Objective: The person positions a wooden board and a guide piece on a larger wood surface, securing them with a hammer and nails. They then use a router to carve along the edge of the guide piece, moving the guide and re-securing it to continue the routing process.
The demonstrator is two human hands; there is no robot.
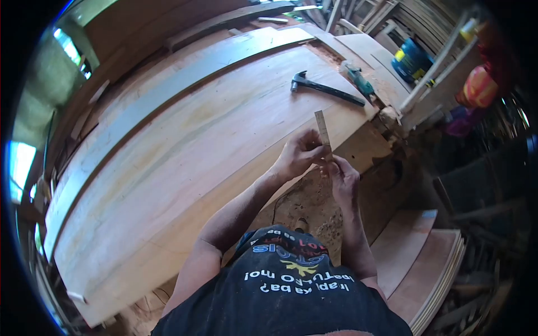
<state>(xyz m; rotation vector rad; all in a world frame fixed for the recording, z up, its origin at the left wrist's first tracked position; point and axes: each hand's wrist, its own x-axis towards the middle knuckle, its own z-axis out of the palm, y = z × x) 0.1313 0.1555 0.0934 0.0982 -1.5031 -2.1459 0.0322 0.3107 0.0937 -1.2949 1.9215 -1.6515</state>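
Note:
A short, narrow strip (322,127), which looks like a ruler or a folding rule, stands up between my two hands, just past the near edge of the wooden panel. My left hand (304,152) has its fingers closed on the strip from the left side. From below and the right, my right hand (343,175) pinches its lower end. On the panel (185,143) beyond the hands lies a claw hammer (328,89) with a dark handle, touching neither hand.
A long pale board (140,109) lies along the far side of the panel. A green power tool (358,78) and a blue container (412,60) are at the upper right. Stacked sheets (428,263) stand at lower right. Another person (479,89) is at the right.

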